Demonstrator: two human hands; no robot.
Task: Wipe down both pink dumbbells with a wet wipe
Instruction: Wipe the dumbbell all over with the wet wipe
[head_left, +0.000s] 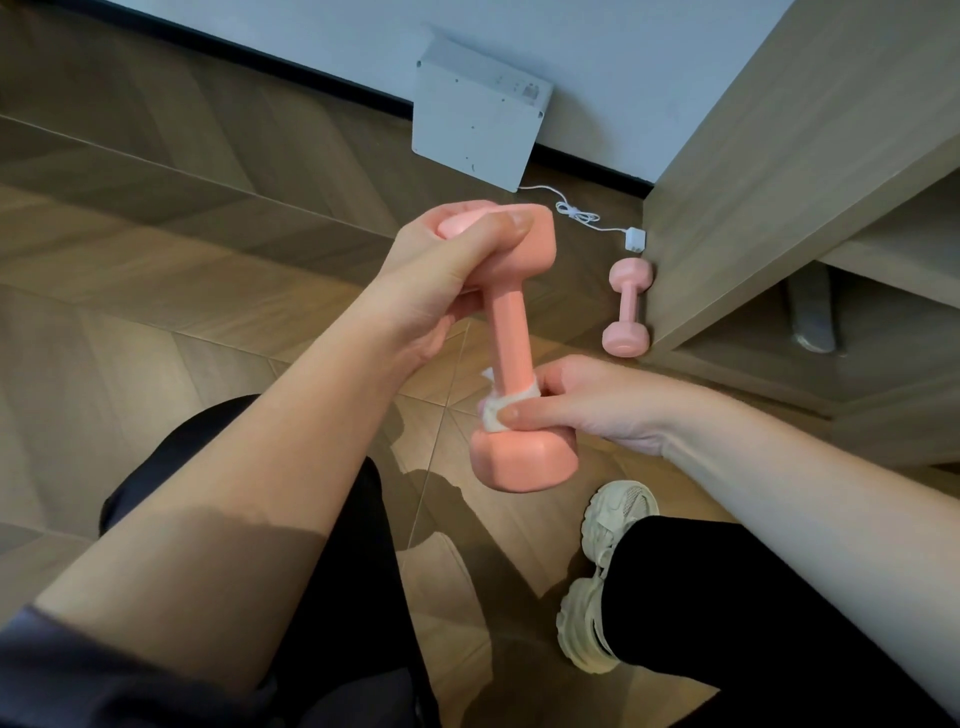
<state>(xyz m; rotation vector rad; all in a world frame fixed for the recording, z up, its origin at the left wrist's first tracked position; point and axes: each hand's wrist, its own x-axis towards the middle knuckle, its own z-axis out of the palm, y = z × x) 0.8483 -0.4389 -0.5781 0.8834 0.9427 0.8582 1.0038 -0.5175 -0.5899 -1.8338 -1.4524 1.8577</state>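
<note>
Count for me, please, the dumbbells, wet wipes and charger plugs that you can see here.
Pink hex-headed dumbbells: 2 (lifted dumbbell, lying dumbbell)
Crumpled white wet wipe: 1
Small white charger plug: 1
Total: 4

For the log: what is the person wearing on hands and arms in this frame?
The left hand and right hand are bare: no gloves, rings or watch visible. Forearms are uncovered; a dark grey sleeve shows at the left arm's upper end.

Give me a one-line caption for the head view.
One dumbbell gripped by the left hand while the right hand wraps a wipe round its handle; second dumbbell on the floor.
</note>
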